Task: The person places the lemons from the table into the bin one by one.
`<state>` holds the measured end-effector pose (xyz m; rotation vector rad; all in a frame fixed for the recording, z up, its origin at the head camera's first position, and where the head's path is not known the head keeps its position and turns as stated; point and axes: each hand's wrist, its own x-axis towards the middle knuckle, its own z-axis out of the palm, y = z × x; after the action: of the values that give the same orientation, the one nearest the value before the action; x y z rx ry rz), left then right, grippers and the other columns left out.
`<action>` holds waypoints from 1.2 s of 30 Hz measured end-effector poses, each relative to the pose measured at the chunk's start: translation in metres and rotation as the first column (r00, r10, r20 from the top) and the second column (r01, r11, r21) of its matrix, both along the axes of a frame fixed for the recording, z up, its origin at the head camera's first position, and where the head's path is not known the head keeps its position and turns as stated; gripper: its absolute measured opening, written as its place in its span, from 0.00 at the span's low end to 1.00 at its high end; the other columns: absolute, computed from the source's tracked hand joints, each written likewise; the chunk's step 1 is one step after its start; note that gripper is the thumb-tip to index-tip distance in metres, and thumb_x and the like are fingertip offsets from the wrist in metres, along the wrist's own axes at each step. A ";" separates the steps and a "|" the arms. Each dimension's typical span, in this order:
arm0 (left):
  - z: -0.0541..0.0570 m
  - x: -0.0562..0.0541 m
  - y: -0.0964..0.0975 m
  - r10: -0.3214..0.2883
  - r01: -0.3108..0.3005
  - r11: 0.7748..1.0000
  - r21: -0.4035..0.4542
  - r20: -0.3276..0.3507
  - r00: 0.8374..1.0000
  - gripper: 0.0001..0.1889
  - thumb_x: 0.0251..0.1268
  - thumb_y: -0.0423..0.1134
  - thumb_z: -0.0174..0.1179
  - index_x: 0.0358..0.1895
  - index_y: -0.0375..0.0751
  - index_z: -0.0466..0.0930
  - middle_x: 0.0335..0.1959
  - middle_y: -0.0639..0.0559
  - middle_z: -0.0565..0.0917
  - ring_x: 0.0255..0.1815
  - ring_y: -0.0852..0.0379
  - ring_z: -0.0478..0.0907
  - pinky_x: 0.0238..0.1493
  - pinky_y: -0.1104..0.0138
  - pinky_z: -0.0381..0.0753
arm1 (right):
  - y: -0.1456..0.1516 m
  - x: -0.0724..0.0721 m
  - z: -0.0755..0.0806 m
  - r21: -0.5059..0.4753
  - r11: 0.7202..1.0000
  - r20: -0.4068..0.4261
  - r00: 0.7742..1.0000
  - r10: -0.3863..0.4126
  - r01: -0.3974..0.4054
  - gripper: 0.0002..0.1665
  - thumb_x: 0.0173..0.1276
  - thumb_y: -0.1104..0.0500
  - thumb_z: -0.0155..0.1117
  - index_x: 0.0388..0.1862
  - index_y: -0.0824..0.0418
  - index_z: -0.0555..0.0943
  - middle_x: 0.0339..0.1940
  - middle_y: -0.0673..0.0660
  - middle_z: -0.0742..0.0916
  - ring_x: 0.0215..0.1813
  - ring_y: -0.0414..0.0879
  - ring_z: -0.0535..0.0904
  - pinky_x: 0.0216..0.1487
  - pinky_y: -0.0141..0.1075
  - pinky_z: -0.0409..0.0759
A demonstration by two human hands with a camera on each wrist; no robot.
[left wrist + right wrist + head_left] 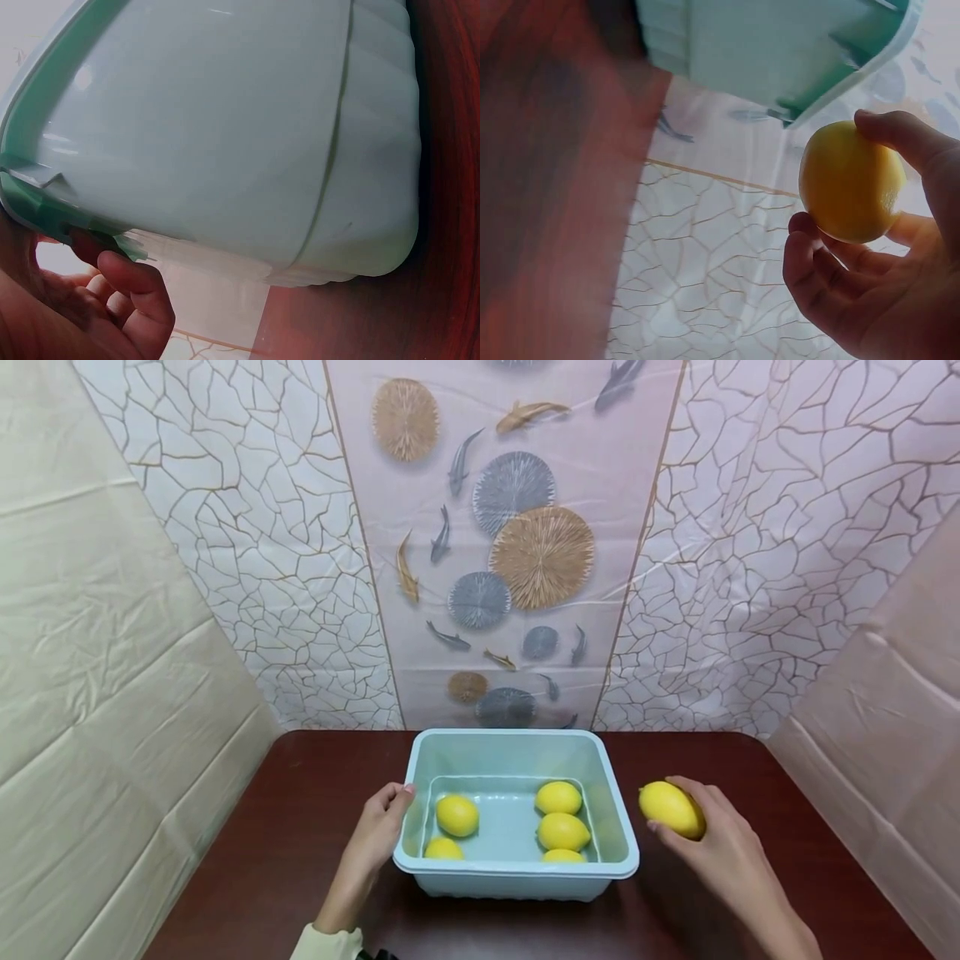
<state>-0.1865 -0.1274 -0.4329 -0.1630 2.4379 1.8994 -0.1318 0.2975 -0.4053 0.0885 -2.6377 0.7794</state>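
A pale blue-green plastic basin (517, 868) stands on the table. My left hand (372, 833) grips its left rim, with the thumb over the edge; in the left wrist view curled fingers (139, 296) show below the rim. To the right of the basin, my right hand (731, 847) holds a yellow lemon (670, 808) between thumb and fingers, raised above the tabletop. Inside the basin, two lemons (457, 816) lie at the left and three lemons (562, 832) line the right side. The front wall partly hides the nearest ones.
The dark red-brown table (322, 777) reaches back to a patterned curtain (540, 560) with fish and round motifs. Beige cloth walls (112, 693) close in the left and right sides.
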 end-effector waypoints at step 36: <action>-0.002 -0.004 -0.002 0.002 -0.002 1.000 -0.006 0.005 1.000 0.20 0.86 0.48 0.50 0.49 0.31 0.78 0.33 0.45 0.76 0.36 0.51 0.76 0.36 0.65 0.76 | -0.074 0.001 0.055 0.028 0.961 -0.010 0.962 0.274 -0.274 0.38 0.57 0.57 0.86 0.65 0.57 0.79 0.55 0.50 0.83 0.48 0.44 0.79 0.49 0.44 0.83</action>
<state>-0.1903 -0.1296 -0.4346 -0.1709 2.4411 1.8905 -0.1308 0.2231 -0.3504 0.4738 -2.6561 0.8271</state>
